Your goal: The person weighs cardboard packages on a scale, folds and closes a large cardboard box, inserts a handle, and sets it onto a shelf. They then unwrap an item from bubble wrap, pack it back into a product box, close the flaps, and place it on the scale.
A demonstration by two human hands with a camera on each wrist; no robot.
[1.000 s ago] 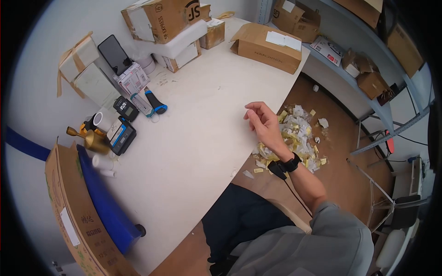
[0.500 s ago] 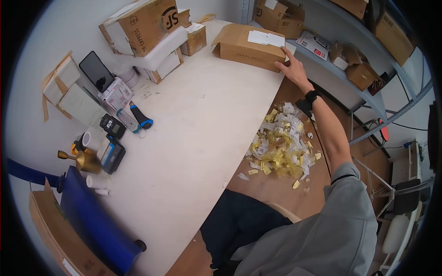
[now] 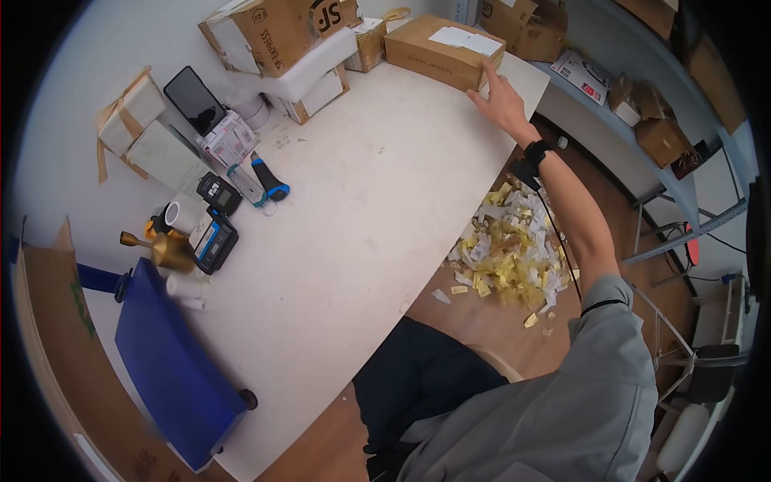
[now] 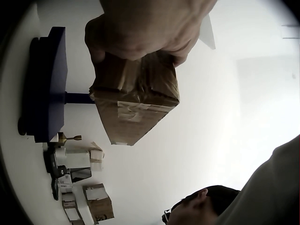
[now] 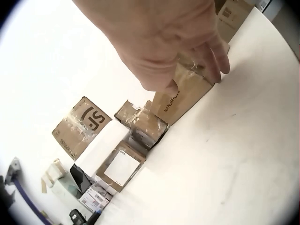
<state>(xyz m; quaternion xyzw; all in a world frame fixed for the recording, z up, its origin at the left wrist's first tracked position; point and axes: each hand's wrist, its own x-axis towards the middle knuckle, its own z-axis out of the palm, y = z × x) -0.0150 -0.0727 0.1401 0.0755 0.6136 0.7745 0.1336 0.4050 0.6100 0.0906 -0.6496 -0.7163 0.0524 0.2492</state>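
Your left hand (image 4: 145,33) grips a taped cardboard box (image 4: 136,84), near left; your right hand (image 3: 503,100), fingers extended, touches the NANJIREN carton (image 3: 426,63) on the table's (image 3: 345,217) far right, near shelving (image 3: 610,116).

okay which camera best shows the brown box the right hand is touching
Head view: it shows the box nearly whole, label on top, the right hand covering only part of one end. The right wrist view shows its printed side closer, but the hand hides part. I can't make it out in the left wrist view.
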